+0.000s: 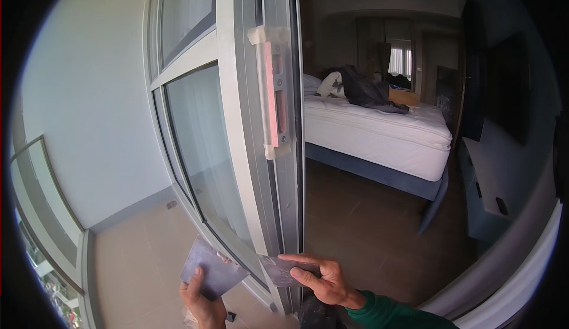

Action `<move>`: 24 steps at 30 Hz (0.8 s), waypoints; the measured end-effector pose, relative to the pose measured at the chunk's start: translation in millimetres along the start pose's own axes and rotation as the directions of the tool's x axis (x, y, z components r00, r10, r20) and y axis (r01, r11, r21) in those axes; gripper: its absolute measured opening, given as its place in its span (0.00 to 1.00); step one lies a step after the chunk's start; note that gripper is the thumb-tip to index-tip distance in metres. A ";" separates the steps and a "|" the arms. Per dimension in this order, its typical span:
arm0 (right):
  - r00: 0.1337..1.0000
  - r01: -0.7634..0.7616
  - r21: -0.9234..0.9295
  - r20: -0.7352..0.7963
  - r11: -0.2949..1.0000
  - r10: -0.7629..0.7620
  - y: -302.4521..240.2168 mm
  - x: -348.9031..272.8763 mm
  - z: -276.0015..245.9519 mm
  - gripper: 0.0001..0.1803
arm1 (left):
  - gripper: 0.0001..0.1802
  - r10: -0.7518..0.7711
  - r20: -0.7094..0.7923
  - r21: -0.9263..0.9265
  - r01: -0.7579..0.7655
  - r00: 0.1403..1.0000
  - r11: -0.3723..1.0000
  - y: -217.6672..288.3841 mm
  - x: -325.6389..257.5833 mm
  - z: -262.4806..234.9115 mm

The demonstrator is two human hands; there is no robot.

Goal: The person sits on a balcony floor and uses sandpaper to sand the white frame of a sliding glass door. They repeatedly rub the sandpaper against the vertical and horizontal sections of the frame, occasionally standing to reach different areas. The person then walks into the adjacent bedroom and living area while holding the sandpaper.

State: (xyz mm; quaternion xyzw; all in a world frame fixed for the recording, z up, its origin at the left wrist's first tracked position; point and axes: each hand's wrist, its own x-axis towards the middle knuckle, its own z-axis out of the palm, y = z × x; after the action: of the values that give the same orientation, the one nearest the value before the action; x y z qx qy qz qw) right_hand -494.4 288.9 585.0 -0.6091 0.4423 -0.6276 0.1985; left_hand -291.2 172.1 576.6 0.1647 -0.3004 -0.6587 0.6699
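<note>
In my left hand is a flat grey square plate, pinched at its near edge. A little pale paste sits along the plate's right side. My right hand grips a thin grey scraper blade between thumb and fingers, its face smeared. The two tools are close together, in front of the foot of a grey metal door frame. Higher on that frame, a metal strike plate is bordered by pink filler and strips of masking tape.
Left of the frame stand glazed panels, a pale wall and a glass railing above a tiled floor. To the right, a bed bears dark bedding, and a low cabinet lines the wall.
</note>
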 end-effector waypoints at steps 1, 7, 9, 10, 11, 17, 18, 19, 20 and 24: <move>1.000 0.004 0.038 -0.016 0.999 -0.003 -5.2 1.4 -0.5 0.16 | 0.14 0.049 0.013 0.027 -0.049 0.999 0.998 3.0 0.1 4.2; 0.995 0.080 0.125 -0.072 0.989 -0.071 -22.7 3.2 9.3 0.15 | 0.09 0.250 0.065 0.163 -0.258 0.966 0.952 -6.4 -6.0 20.7; 0.991 0.134 -0.022 -0.003 0.991 -0.134 -24.5 4.6 11.9 0.16 | 0.09 0.310 0.069 0.203 -0.317 0.948 0.926 -11.8 -9.1 17.1; 0.989 0.149 -0.062 0.006 0.987 -0.149 -26.5 6.8 16.0 0.16 | 0.08 0.347 0.076 0.211 -0.355 0.935 0.911 -14.2 -10.6 16.2; 0.986 0.164 -0.101 0.015 0.981 -0.164 -27.1 9.4 20.7 0.16 | 0.08 0.393 0.074 0.256 -0.398 0.917 0.881 -16.5 -12.3 14.6; 0.931 0.321 -0.359 -0.052 0.876 -0.362 -13.3 21.5 43.6 0.18 | 0.08 0.504 0.087 0.373 -0.497 0.859 0.783 -30.5 -22.5 21.3; 0.919 0.345 -0.387 -0.045 0.855 -0.391 -10.1 23.0 45.2 0.19 | 0.09 0.504 0.107 0.377 -0.504 0.857 0.777 -33.6 -23.3 20.2; 0.910 0.370 -0.423 -0.016 0.828 -0.415 -7.6 22.9 45.5 0.20 | 0.09 0.504 0.127 0.381 -0.511 0.854 0.771 -36.0 -24.3 19.3; 0.900 0.394 -0.458 0.013 0.797 -0.437 -5.2 21.4 45.8 0.21 | 0.09 0.489 0.123 0.384 -0.496 0.864 0.779 -37.7 -25.5 19.0; 0.893 0.379 -0.479 -0.037 0.792 -0.449 -1.3 19.5 48.3 0.24 | 0.10 0.479 0.115 0.425 -0.479 0.870 0.768 -36.1 -25.0 15.6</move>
State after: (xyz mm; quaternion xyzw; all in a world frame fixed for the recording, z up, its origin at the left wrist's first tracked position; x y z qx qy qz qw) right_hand -452.1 259.1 591.1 -0.6719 0.4471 -0.5765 -0.1275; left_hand -327.9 196.5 561.7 0.2298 -0.4733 -0.3805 0.7606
